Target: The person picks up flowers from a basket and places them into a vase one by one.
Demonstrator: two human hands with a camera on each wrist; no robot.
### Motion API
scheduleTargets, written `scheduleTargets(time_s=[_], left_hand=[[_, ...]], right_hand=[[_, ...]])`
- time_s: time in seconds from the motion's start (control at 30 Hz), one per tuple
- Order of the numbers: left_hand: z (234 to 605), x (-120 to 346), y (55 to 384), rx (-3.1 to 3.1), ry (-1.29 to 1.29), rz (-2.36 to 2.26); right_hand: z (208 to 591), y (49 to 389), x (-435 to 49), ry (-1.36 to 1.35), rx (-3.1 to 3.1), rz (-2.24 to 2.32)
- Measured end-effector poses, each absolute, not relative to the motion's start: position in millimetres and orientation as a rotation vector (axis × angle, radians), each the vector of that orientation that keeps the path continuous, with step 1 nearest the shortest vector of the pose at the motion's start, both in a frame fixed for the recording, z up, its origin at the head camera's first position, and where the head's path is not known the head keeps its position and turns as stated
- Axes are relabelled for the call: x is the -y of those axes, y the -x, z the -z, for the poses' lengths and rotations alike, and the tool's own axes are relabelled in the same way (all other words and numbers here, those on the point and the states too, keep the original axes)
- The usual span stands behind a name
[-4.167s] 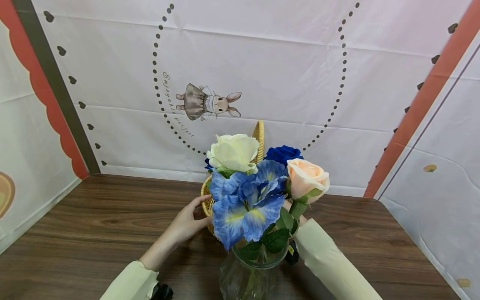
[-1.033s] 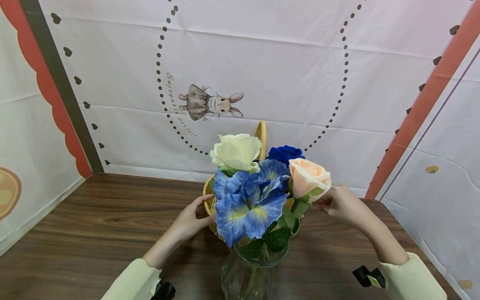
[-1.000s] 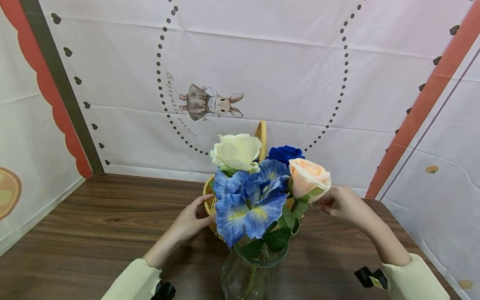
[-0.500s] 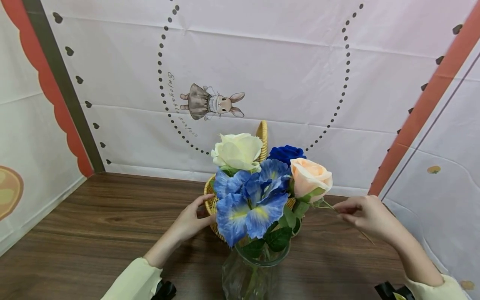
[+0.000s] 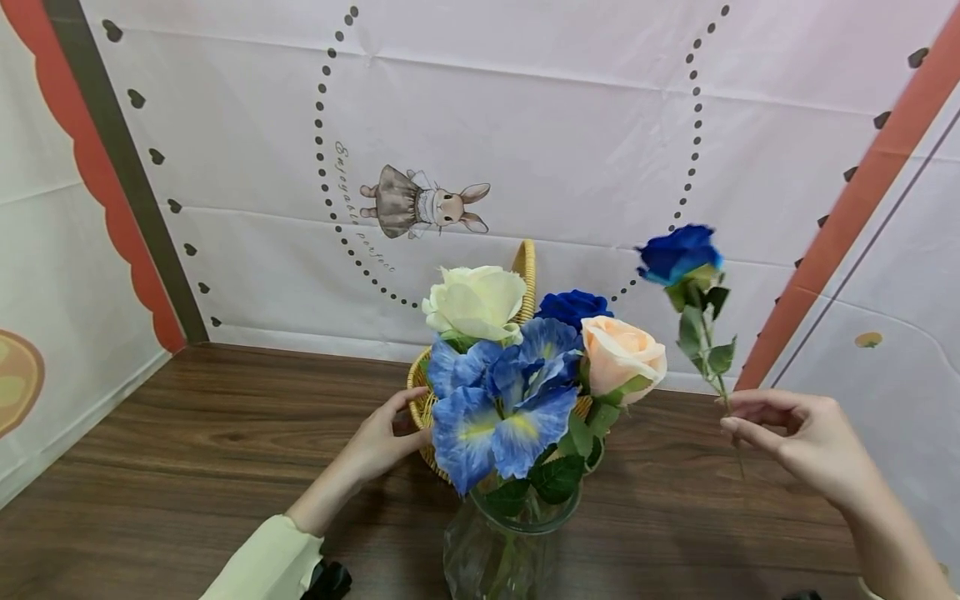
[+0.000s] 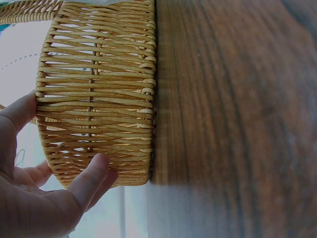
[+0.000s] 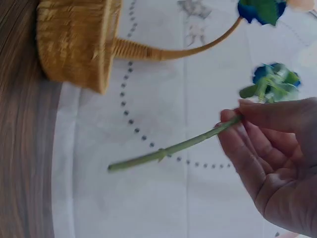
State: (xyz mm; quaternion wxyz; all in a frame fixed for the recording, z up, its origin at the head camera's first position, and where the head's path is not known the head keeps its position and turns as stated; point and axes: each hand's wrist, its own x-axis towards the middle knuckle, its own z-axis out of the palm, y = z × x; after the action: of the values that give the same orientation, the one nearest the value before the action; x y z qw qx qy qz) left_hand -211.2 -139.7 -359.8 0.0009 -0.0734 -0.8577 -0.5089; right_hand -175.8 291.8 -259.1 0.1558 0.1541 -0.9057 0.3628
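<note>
- Head view: your right hand [image 5: 806,437], lower right of the frame, pinches the thin green stem of a blue rose [image 5: 681,252] between thumb and fingers. The rose stands nearly upright, its bloom up in the right half of the frame, above and to the right of the bouquet and well apart from it.
- Same view, your left hand [image 5: 378,442] sits just left of centre with relaxed fingers resting against the side of the wicker basket [image 5: 420,400]. It looks like a touch more than a real grab.
- The basket stands on the wooden table [image 5: 187,450], mostly hidden behind a glass vase [image 5: 498,554] at the bottom centre. The vase holds a white rose [image 5: 474,302], a big blue flower [image 5: 498,408] and a peach rose [image 5: 621,357]. Another blue rose [image 5: 572,306] pokes up behind those, right by the basket's handle.
- Left wrist view: the basket fills the upper left, woven wall facing you, sitting on the table. Your left hand [image 6: 34,193] is in the lower left, thumb and fingertips lying on the weave, fingers fairly straight.
- Right wrist view: your right hand [image 7: 277,163] is at the right edge, fingers curled round the stem, which runs out toward the lower left. The blue bloom [image 7: 275,79] is blurry at the upper right. The basket [image 7: 77,42] is in the upper left corner, well away from the stem.
</note>
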Motion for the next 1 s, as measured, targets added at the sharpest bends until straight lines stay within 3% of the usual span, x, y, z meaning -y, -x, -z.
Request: scheduleTargets(time_s=[0.17,0.43,0.7,1.0], left_hand=[[359.5,139.6,210.8,2.691,0.229,1.604],[359.1,139.1,210.7,2.696,0.226,1.601],[359.4,139.9,210.4,2.687,0.229,1.615],[359.9,140.1,210.5,2.691,0.242,1.608]], right_hand=[[251.8,161.9,-280.6,-0.496,2.396,-1.234],[243.0,142.4,-254.9,-0.898,1.936,-1.755],[235.8,132.7,-221.6,-1.121,1.673,-1.961],[219.5,133.5,-175.2,-1.168,1.585,-1.949]])
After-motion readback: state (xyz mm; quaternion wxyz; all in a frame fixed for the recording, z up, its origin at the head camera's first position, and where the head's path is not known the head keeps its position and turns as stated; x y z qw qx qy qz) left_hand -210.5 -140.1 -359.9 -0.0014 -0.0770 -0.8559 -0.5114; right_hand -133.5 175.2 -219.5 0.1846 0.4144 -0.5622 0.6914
